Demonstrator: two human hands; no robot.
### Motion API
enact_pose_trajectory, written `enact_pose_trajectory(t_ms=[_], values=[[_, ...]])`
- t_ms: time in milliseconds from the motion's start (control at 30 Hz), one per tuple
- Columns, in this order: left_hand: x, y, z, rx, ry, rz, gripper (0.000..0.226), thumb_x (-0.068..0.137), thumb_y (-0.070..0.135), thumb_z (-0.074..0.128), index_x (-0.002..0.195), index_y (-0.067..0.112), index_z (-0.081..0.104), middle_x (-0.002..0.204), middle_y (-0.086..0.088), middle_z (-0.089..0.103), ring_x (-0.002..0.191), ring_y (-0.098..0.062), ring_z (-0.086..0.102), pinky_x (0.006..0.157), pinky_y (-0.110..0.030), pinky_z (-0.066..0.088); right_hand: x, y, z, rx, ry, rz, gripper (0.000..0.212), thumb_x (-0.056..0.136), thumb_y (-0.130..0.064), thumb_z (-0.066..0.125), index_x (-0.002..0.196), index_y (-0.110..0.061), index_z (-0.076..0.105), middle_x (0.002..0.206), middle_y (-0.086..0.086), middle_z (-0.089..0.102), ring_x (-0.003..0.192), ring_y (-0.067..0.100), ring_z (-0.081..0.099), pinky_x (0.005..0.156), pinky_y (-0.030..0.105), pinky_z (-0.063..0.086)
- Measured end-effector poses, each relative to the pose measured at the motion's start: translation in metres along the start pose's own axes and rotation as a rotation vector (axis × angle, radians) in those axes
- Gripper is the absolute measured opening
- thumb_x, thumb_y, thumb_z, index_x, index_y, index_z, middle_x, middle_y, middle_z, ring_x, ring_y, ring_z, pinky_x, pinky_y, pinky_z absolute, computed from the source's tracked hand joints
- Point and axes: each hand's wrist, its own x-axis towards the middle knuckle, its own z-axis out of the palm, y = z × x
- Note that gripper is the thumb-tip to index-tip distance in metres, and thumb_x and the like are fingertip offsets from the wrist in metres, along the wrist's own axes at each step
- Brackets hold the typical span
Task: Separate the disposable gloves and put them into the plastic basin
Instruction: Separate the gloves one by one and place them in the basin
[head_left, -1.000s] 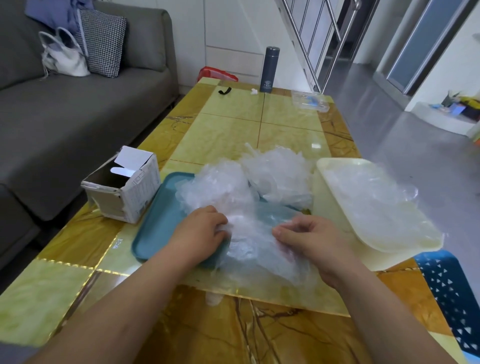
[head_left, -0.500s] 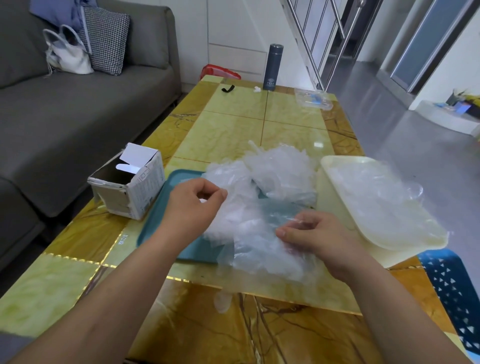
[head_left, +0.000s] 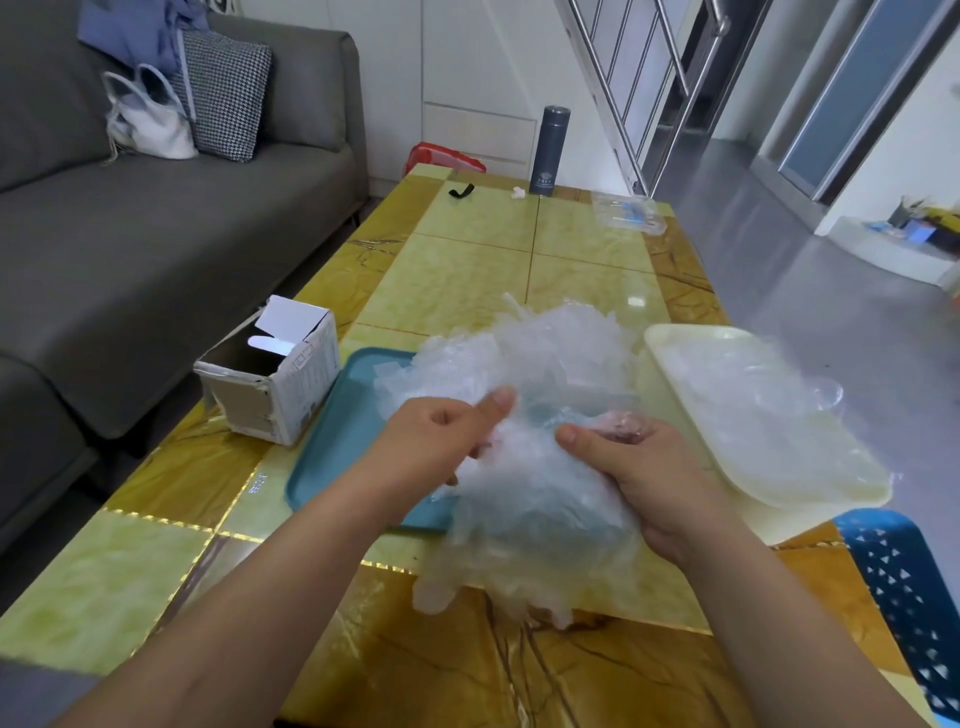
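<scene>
The clump of thin, clear disposable plastic gloves (head_left: 530, 514) is up off the worktop (head_left: 467, 280) right now, held between both hands over the near edge of the teal plastic tray (head_left: 332, 441), with loose ends dangling down toward the yellow marble top. The left hand (head_left: 441, 436) is pinching a bit of film between thumb and curled fingers, and the right hand (head_left: 639, 467) has its thumb on top and its fingers wrapped into the bundle, so both are gripping gloves. The rest of the crinkly unsorted pile (head_left: 550, 348) sits on the tray just behind, and the shallow cream plastic basin (head_left: 660, 338) is right beside it on the right, already holding some gloves (head_left: 753, 415). Looks to me like the peeling-apart step. I'd keep the right hand as the anchor and draw one single layer away slowly with the left; this stuff probably clings, so yanking would likely drag a few along. Check it's really one glove, then the basin is a short reach right. An open white cardboard box (head_left: 280, 379) sits left of the tray.
</scene>
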Motion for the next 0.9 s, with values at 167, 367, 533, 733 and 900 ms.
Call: enact_pose_trajectory(t_ms=[167, 367, 533, 733, 900], values=[[0.001, -0.009, 0.0, -0.077, -0.027, 0.112, 0.016, 0.094, 0.026, 0.076, 0.085, 0.013, 0.079, 0.086, -0.004, 0.079, 0.081, -0.021, 0.073, 0.062, -0.033, 0.05, -0.003, -0.006, 0.005, 0.018, 0.147, -0.009, 0.034, 0.083, -0.028, 0.083, 0.1, 0.001, 0.077, 0.098, 0.019, 0.079, 0.093, 0.036, 0.077, 0.084, 0.046, 0.062], [0.004, -0.007, -0.018, -0.232, 0.168, 0.143, 0.014, 0.1, 0.019, 0.068, 0.093, 0.013, 0.078, 0.09, -0.004, 0.08, 0.09, -0.022, 0.075, 0.074, -0.037, 0.057, 0.001, -0.005, 0.001, -0.19, 0.388, -0.1, 0.036, 0.085, -0.06, 0.073, 0.079, -0.025, 0.08, 0.071, 0.001, 0.073, 0.073, 0.029, 0.069, 0.073, 0.041, 0.056], [0.0, 0.019, -0.027, -0.434, 0.201, 0.203, 0.012, 0.104, 0.015, 0.06, 0.095, 0.009, 0.066, 0.069, -0.006, 0.07, 0.067, -0.023, 0.071, 0.076, -0.039, 0.061, -0.013, -0.023, 0.002, -0.258, 0.307, -0.094, 0.034, 0.094, -0.051, 0.067, 0.086, -0.019, 0.077, 0.058, 0.001, 0.056, 0.058, 0.017, 0.051, 0.055, 0.029, 0.04], [0.003, 0.064, 0.007, -0.323, 0.115, 0.295, 0.017, 0.106, 0.016, 0.056, 0.091, 0.014, 0.063, 0.058, -0.001, 0.055, 0.043, -0.019, 0.041, 0.041, -0.024, 0.035, -0.016, -0.088, -0.015, -0.416, 0.198, -0.203, 0.031, 0.1, -0.037, 0.065, 0.077, -0.018, 0.073, 0.056, 0.005, 0.056, 0.044, 0.017, 0.041, 0.043, 0.022, 0.029], [0.015, 0.098, 0.051, -0.283, 0.021, 0.266, 0.018, 0.106, 0.021, 0.057, 0.098, 0.006, 0.064, 0.056, 0.004, 0.051, 0.046, -0.016, 0.038, 0.041, -0.023, 0.03, 0.001, -0.138, -0.08, -0.894, 0.333, -0.256, 0.033, 0.101, -0.039, 0.06, 0.087, -0.011, 0.069, 0.058, 0.007, 0.061, 0.035, 0.014, 0.046, 0.037, 0.021, 0.033]])
